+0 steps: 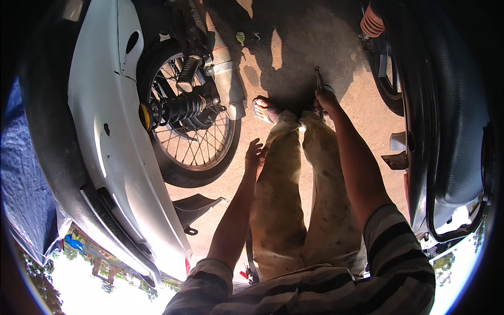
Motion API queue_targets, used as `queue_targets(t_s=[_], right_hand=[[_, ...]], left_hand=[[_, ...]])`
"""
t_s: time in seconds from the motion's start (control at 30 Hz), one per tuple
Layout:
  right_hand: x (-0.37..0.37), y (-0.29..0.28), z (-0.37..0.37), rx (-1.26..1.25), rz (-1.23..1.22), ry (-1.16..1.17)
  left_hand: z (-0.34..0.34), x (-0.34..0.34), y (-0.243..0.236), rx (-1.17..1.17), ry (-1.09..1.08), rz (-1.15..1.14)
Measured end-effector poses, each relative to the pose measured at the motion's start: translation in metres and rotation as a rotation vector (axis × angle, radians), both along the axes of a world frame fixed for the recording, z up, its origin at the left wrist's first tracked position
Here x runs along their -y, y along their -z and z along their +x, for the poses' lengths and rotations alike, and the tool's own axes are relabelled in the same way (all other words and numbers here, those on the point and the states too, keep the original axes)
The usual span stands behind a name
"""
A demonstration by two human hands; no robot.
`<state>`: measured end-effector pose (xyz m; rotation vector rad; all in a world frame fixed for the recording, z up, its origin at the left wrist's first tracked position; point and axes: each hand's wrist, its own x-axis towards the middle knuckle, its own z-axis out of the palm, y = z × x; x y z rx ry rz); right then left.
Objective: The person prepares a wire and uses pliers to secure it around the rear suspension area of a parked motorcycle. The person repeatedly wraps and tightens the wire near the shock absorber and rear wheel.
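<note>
Right hand (327,101) wraps around 1 slim metal tool (318,79), its tip poking out ahead. Left of that grip, the left hand (255,153) looks loosely spread near 1 spoked motorbike wheel (188,149). Holding snugly, tip away from the toes (258,107), should work best.

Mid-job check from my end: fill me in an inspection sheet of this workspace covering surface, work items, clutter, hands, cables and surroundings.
Surface: sunlit brown ground with dark shadow patches.
Job's things: slim hand tool, exact type unclear; white-panelled motorcycle at left, its spoked wheel's tyre, coil-spring shock absorber and silencer exposed.
Clutter: small green scrap on the ground ahead.
Hands: right hand closed around the tool; left hand empty, fingers loosely open, beside the left trouser leg; contact unclear.
Cables: nothing seen.
Surroundings: dark-seated motorcycle at right; blue tarpaulin at far left.
</note>
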<state>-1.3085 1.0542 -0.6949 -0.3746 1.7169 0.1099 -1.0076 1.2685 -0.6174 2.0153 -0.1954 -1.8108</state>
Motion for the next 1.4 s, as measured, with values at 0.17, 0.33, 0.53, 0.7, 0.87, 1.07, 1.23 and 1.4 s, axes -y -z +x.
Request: queue_targets(t_s=[0.17, 0.33, 0.53, 0.7, 0.87, 1.07, 1.23, 1.4], right_hand=[[-0.051, 0.026, -0.042, -0.039, 0.033, -0.052], [-0.119, 0.038, -0.035, -0.081, -0.186, -0.064], [-0.267, 0.041, -0.099, -0.139, -0.174, -0.215], [-0.393, -0.006, -0.099, -0.07, -0.166, -0.22], [-0.626, -0.013, -0.154, 0.414, 0.0, -0.452], [-0.638, -0.094, -0.134, 0.474, 0.323, 0.181], [-0.733, 0.042, -0.139, -0.253, -0.164, 0.063], [-0.702, 0.136, -0.173, -0.451, 0.076, 0.377]], left_hand=[[-0.046, -0.056, -0.022, -0.032, 0.787, 0.251], [-0.036, -0.109, -0.014, -0.032, 0.781, 0.331], [-0.053, -0.129, -0.029, -0.025, 0.947, 0.187], [-0.085, -0.169, -0.066, 0.047, 1.147, 0.156], [-0.125, -0.23, -0.114, 0.14, 1.373, -0.02], [-0.079, -0.292, -0.189, 0.406, 1.505, 0.009], [-0.078, -0.342, -0.175, 0.516, 1.539, 0.143], [-0.073, -0.35, -0.158, 0.518, 1.577, 0.078]])
